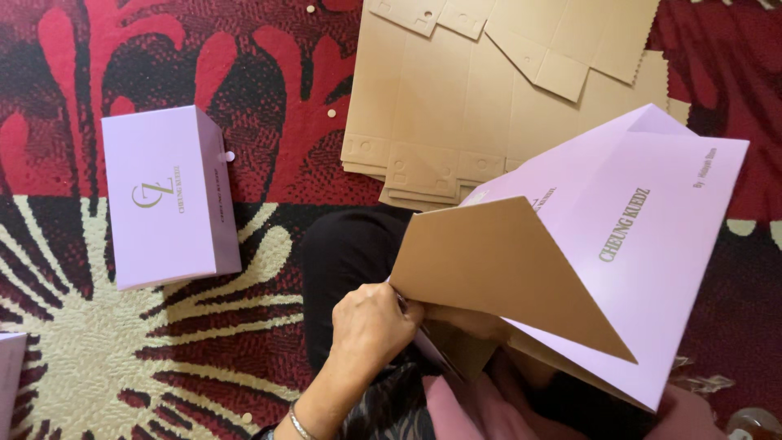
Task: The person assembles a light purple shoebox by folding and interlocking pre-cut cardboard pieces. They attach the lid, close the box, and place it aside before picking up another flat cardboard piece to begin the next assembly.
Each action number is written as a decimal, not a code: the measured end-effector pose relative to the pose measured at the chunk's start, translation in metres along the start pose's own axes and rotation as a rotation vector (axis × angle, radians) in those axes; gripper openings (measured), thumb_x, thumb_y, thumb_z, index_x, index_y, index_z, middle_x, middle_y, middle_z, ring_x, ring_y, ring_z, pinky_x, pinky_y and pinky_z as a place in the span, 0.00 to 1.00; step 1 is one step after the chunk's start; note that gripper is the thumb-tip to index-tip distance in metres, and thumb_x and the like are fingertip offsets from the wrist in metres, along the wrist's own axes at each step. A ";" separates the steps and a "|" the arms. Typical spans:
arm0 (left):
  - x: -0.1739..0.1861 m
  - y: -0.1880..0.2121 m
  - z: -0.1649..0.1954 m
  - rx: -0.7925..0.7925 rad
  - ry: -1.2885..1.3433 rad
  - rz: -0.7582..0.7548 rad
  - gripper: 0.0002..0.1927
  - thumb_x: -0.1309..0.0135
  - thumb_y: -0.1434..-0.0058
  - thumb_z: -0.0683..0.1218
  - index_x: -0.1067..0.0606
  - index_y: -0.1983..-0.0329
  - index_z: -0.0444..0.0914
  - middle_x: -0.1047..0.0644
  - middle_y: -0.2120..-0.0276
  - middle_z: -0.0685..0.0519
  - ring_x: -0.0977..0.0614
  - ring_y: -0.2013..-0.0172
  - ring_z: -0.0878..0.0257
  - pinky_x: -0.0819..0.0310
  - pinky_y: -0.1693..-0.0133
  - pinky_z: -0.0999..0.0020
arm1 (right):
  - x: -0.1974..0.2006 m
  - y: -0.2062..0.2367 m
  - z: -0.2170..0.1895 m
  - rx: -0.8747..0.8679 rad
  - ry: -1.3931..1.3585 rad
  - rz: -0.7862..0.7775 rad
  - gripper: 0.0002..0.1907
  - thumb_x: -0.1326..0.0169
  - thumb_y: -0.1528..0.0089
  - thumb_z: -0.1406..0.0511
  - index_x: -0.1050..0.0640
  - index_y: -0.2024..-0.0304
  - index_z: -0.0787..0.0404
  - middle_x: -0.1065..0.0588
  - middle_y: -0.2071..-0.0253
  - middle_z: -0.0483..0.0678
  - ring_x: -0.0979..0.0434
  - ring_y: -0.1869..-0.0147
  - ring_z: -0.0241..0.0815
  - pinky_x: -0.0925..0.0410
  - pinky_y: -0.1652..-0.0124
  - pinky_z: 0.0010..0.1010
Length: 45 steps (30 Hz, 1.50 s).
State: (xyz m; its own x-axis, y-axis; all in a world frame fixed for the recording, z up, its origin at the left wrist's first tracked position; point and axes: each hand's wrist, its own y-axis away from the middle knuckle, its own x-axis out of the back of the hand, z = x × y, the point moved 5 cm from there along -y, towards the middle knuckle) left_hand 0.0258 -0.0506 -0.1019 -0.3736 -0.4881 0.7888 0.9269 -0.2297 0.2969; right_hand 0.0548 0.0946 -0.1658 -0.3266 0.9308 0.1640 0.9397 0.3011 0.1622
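The lilac box blank (635, 244), half folded, stands up over my lap near the carpet's lower right, its brown inner flap (497, 269) swung toward me. My left hand (371, 326) has its grip closed on the flap's lower corner. I cannot see my right hand behind the card, so I cannot tell its grip. 1 finished lilac box (167, 195) lies on the carpet (73, 65) at left, flat brown blanks (456, 98) ahead.

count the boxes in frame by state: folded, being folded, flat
Folded lilac boxes: 2, a whole box and a box corner at the left edge
Being folded: 1, the half-open box at the left hand
Flat brown stack: 1, sheets uncountable
Total: 4
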 end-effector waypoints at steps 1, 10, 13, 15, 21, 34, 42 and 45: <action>0.000 0.000 0.000 -0.003 0.004 0.007 0.16 0.45 0.46 0.53 0.18 0.76 0.36 0.20 0.76 0.40 0.17 0.72 0.42 0.21 0.67 0.49 | 0.000 -0.001 0.000 -0.001 -0.005 -0.004 0.14 0.41 0.40 0.63 0.19 0.54 0.62 0.19 0.60 0.50 0.20 0.57 0.42 0.28 0.56 0.32; -0.006 -0.003 -0.002 -0.003 0.046 0.081 0.17 0.46 0.43 0.53 0.18 0.76 0.35 0.20 0.75 0.38 0.17 0.70 0.40 0.22 0.65 0.47 | -0.005 0.000 0.005 -0.003 -0.040 -0.026 0.13 0.41 0.39 0.63 0.19 0.54 0.62 0.19 0.59 0.51 0.19 0.56 0.43 0.28 0.55 0.32; -0.004 -0.003 -0.006 0.022 0.062 0.057 0.16 0.45 0.44 0.53 0.18 0.75 0.36 0.20 0.73 0.39 0.17 0.68 0.40 0.22 0.63 0.47 | -0.007 0.002 0.008 0.001 -0.051 -0.032 0.13 0.41 0.39 0.63 0.19 0.54 0.62 0.19 0.59 0.51 0.19 0.55 0.43 0.28 0.54 0.32; -0.001 -0.002 -0.007 0.045 0.093 0.032 0.16 0.45 0.45 0.53 0.18 0.74 0.36 0.19 0.73 0.39 0.17 0.67 0.41 0.22 0.62 0.48 | -0.008 0.002 0.009 0.008 -0.055 -0.029 0.13 0.41 0.39 0.63 0.19 0.54 0.62 0.19 0.58 0.51 0.19 0.55 0.44 0.28 0.54 0.32; 0.003 -0.002 -0.004 0.038 0.078 0.017 0.17 0.45 0.46 0.55 0.17 0.73 0.36 0.19 0.72 0.39 0.17 0.66 0.41 0.22 0.61 0.47 | -0.008 0.005 0.012 0.037 -0.054 -0.005 0.13 0.42 0.39 0.63 0.19 0.54 0.63 0.18 0.58 0.52 0.18 0.54 0.44 0.28 0.54 0.33; -0.006 -0.025 -0.006 0.043 0.145 0.025 0.22 0.47 0.45 0.58 0.17 0.74 0.36 0.19 0.71 0.37 0.17 0.65 0.41 0.23 0.59 0.49 | -0.003 0.010 -0.056 0.094 0.712 0.190 0.15 0.42 0.42 0.58 0.20 0.64 0.65 0.21 0.63 0.60 0.21 0.57 0.62 0.29 0.56 0.47; 0.034 0.004 0.003 -0.478 0.254 0.125 0.12 0.45 0.41 0.51 0.21 0.70 0.37 0.19 0.70 0.48 0.16 0.70 0.51 0.21 0.67 0.57 | 0.003 0.008 -0.036 0.155 0.735 0.257 0.14 0.46 0.38 0.62 0.21 0.55 0.64 0.22 0.62 0.62 0.23 0.58 0.65 0.31 0.58 0.51; 0.033 0.022 0.022 -0.828 0.076 0.289 0.19 0.52 0.46 0.37 0.24 0.51 0.38 0.23 0.55 0.48 0.18 0.66 0.49 0.23 0.65 0.57 | 0.018 0.007 -0.030 0.135 0.702 0.281 0.12 0.43 0.40 0.62 0.20 0.58 0.62 0.21 0.62 0.60 0.22 0.57 0.63 0.30 0.58 0.50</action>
State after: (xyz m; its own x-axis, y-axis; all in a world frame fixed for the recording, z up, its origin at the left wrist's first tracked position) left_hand 0.0344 -0.0529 -0.0575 -0.1570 -0.6694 0.7262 0.6724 -0.6110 -0.4178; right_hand 0.0520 0.1071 -0.1330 -0.0188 0.6402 0.7679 0.9865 0.1370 -0.0901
